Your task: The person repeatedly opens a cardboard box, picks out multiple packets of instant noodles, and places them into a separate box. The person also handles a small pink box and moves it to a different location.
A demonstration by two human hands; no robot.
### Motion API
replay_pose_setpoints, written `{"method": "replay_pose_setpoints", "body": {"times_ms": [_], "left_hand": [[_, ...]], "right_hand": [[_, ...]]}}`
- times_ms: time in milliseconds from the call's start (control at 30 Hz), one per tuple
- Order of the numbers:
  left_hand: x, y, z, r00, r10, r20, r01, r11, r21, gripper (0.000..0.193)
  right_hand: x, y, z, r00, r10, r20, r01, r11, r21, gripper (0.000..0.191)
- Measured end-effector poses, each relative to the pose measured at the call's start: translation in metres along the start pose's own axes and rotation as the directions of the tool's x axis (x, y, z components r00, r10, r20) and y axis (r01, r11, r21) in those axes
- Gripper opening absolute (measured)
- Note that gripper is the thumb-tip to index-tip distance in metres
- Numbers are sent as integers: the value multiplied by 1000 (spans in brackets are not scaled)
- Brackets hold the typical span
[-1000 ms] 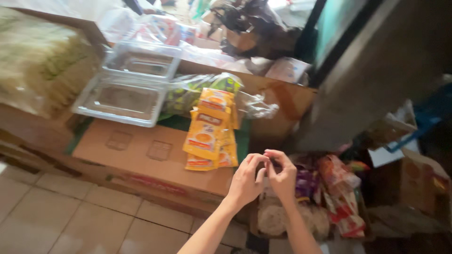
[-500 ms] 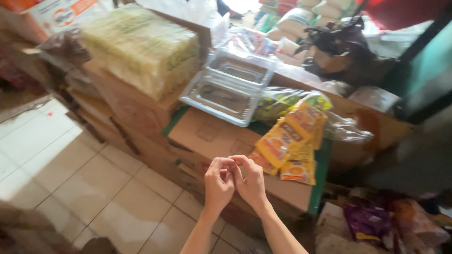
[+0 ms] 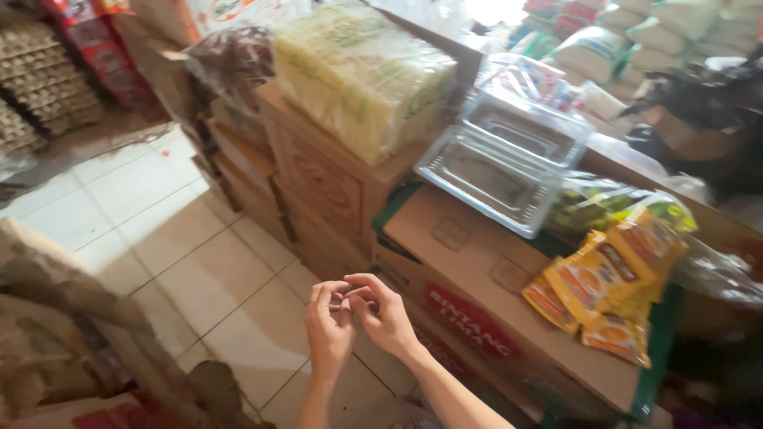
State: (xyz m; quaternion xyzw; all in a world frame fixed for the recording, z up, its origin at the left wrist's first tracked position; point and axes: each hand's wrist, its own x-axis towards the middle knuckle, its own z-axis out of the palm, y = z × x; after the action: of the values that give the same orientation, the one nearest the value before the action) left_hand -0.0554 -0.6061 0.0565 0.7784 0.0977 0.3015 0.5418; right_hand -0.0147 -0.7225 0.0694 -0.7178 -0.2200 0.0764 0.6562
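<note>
My left hand [image 3: 327,327] and my right hand [image 3: 387,314] are raised together in front of me, over the tiled floor [image 3: 183,254]. Their fingertips meet and pinch something very small that I cannot make out. Just to the right of my hands stands a brown cardboard box [image 3: 493,302] with red print on its side. Yellow and orange sachet strips [image 3: 608,290] lie on the box's right end.
Clear plastic trays [image 3: 501,163] rest on the boxes behind. A wrapped bundle of pale packets [image 3: 362,71] tops a stack of cartons [image 3: 318,183]. Egg trays [image 3: 40,79] stand far left. White sacks [image 3: 636,32] are piled at the back right. Brown sacks [image 3: 56,318] sit near left.
My view has swung left, so the boxes and sachets slid right and more floor shows. My hands have stayed pressed together at the fingertips.
</note>
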Motion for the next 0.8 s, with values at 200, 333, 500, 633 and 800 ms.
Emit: {"method": "replay_pose_setpoints", "body": {"times_ms": [200, 333, 500, 633, 800], "left_hand": [[25, -39, -49, 978, 58, -202, -42, 995, 86, 33], [60, -68, -85, 938, 55, -343, 29, 971, 236, 25], [122, -103, -124, 899, 31, -437, 118, 944, 309, 21], [184, -126, -143, 898, 72, -434, 131, 898, 420, 24], [250, -157, -151, 903, -5, -430, 234, 845, 481, 31]], "right_hand": [[52, -1, 67, 977, 15, 211, -6, 999, -45, 34], [106, -1, 122, 915, -34, 402, 27, 999, 22, 36], [182, 0, 182, 829, -62, 556, 54, 998, 31, 41], [246, -5, 212, 765, -73, 640, 84, 996, 12, 43], [324, -1, 233, 700, -107, 707, 173, 985, -23, 42]]}}
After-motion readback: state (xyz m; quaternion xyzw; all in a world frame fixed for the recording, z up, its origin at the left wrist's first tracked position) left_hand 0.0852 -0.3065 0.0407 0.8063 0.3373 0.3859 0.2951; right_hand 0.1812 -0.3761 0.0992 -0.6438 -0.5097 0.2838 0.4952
